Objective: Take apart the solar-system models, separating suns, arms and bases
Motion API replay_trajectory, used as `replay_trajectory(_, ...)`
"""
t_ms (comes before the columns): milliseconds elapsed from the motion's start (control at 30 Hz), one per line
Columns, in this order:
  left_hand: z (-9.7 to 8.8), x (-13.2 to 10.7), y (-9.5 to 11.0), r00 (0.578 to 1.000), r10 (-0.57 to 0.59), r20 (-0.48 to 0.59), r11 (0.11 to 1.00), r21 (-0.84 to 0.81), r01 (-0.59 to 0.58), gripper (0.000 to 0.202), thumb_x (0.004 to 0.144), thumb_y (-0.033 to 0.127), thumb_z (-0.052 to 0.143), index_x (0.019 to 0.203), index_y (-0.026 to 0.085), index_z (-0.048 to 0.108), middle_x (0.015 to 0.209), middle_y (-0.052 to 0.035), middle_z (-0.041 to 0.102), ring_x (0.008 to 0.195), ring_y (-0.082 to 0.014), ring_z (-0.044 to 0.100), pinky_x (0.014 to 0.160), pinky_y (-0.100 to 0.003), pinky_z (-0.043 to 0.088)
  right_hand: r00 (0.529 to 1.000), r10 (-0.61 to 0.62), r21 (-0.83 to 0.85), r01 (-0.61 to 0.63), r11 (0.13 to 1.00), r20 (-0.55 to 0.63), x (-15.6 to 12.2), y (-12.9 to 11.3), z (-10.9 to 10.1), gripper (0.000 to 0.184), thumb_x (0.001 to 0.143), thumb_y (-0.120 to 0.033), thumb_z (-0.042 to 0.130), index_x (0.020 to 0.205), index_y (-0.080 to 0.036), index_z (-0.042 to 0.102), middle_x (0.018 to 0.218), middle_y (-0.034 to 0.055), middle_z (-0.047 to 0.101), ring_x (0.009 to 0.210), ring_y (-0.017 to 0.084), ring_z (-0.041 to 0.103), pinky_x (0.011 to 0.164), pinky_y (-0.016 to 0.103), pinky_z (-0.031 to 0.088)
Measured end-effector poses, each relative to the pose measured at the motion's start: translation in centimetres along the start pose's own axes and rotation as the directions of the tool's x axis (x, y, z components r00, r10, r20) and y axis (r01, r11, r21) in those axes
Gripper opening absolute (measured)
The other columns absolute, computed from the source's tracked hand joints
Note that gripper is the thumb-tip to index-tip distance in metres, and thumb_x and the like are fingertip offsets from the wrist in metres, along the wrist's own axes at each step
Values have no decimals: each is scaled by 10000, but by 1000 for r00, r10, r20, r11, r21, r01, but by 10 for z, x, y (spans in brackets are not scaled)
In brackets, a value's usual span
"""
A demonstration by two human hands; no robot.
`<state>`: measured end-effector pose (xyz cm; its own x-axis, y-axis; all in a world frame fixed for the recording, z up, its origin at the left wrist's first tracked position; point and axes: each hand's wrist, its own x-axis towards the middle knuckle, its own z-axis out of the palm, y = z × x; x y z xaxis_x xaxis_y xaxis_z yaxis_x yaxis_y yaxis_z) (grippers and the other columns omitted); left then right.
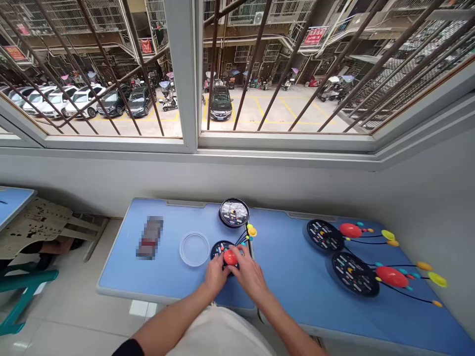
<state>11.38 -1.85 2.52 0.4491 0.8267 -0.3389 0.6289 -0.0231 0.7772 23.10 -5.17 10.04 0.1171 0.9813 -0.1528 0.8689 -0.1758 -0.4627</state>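
My left hand (217,274) and right hand (249,274), fingers half curled and neither clenched nor fully open, close in around a red dome (230,257) set on a round black disc (221,251); how firmly they grip, I cannot tell. The disc sits near the front edge of the blue worktop (282,277), just above a white cloth (218,336) at my chest. Thin black wires (243,239) run from it, ending beside a glossy yellow paddle (251,230). Just left of my hands lies a clear plastic lid (194,248), round and shallow. Behind the disc stands a black-rimmed dial disc (234,212) with a pale, speckled face, near the worktop's back edge. Further left, a blurred packet (149,237) lies on the blue surface. To the right, two larger black discs (324,235) (353,273), dotted with small marks, each carry a smooth red oval (391,277) and wire arms tipped with yellow and orange. A beige perforated sheet (37,222) and a teal stool (22,296) stand by the tiled floor (85,326) on my left. Beyond the grey wall (260,183), barred windows (260,64) look down on a black car (221,104) in a parking yard.
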Motion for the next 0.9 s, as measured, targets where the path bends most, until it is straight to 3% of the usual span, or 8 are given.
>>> replay_trajectory(100, 5, 4, 2, 999, 54, -9, 998, 44, -53, 272, 763, 160, 434, 980, 144, 596, 971, -133, 640, 883, -244, 576, 800, -354, 417, 987, 28, -97, -13, 995, 157, 9, -6, -1, 425, 760, -138, 496, 1171, -242, 476, 1164, 72, 502, 791, 188, 606, 636, 269, 418)
replay_trajectory(200, 7, 10, -1, 993, 115, -14, 991, 70, -114, 269, 772, 132, 400, 934, 157, 614, 963, -126, 656, 872, -230, 588, 793, -334, 425, 974, 45, -131, -16, 991, 224, 15, -7, 2, 453, 755, -116, 503, 1184, -258, 472, 1096, 54, 534, 789, 177, 600, 643, 251, 388)
replay_trajectory(667, 24, 22, -29, 949, 312, -53, 930, 222, -293, 214, 759, 81, 392, 795, 110, 601, 787, -110, 660, 704, -196, 604, 679, -332, 484, 971, -10, -99, 34, 995, 238, 20, -3, 0, 417, 722, -72, 459, 1104, -221, 538, 953, 52, 636, 837, 184, 605, 682, 236, 399)
replay_trajectory(900, 28, 23, -33, 936, 348, -47, 913, 245, -327, 208, 762, 90, 397, 808, 124, 597, 760, -96, 649, 696, -195, 602, 676, -332, 489, 964, -64, -121, 98, 988, 260, 21, 1, -5, 383, 685, -87, 485, 1045, -184, 573, 884, 75, 659, 790, 204, 622, 636, 243, 397)
